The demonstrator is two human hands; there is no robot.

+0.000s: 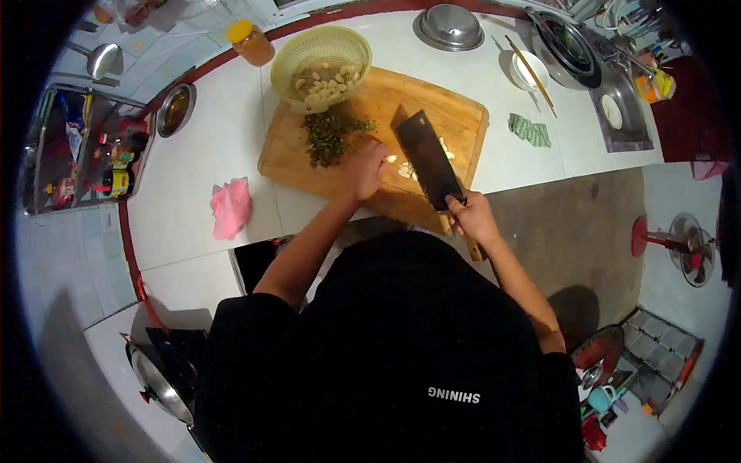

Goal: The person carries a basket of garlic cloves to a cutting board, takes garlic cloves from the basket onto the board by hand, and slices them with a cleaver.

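My right hand (474, 217) grips the handle of a cleaver (429, 163), its broad dark blade tilted over the wooden cutting board (297, 171). Near the blade, my left hand (366, 170) rests at the board with its fingers drawn together at a pale garlic clove (391, 159). Crushed or cut garlic pieces (407, 170) lie beside the blade, and a few more show past its far side. A heap of chopped green herbs (328, 137) sits left of the blade. Behind it, a yellow plastic colander (282, 65) holds several pale cloves, overlapping the board's edge.
A pink cloth (231, 208) lies left of the board, a green cloth (529, 130) right. At the back stand a yellow-lidded jar (251, 44) and a metal bowl (449, 28). Chopsticks (531, 76) cross a white bowl (522, 71) near the sink (629, 137).
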